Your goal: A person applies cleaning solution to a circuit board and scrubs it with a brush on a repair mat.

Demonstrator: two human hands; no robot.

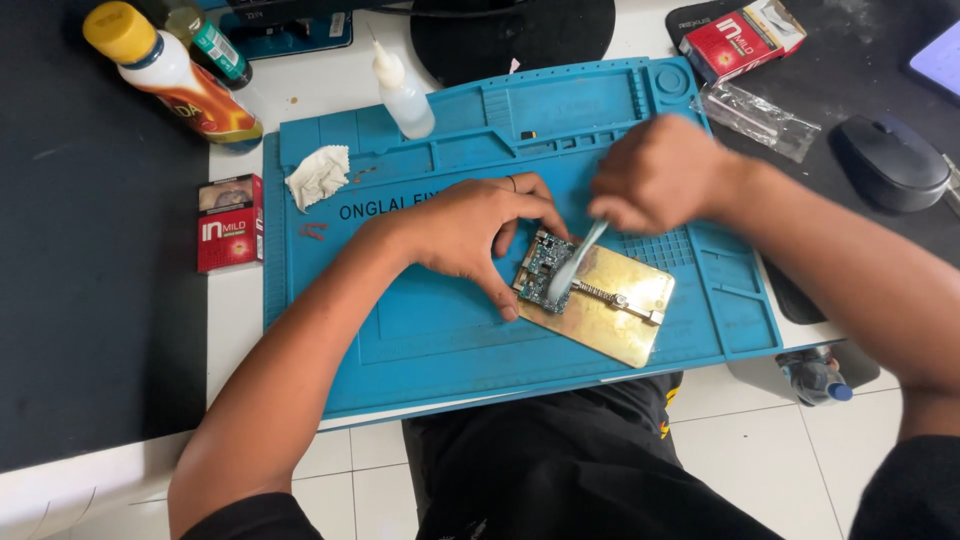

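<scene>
Head view: right hand [660, 175] closed around pale brush [575, 265], bristles down on small circuit board [545, 268], handle slanting up-right. Left hand [475, 230] pressing board's left edge, fingers curled, nearer side. Board clamped on brass holder plate [620, 310], atop blue work mat [400, 330]. Squeeze bottle [403, 90] upright beyond.

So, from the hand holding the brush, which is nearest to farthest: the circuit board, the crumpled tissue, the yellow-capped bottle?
1. Small green circuit board, just below the right hand.
2. Crumpled white tissue, on the blue mat's left side.
3. Yellow-capped bottle, far top-left corner.
</scene>
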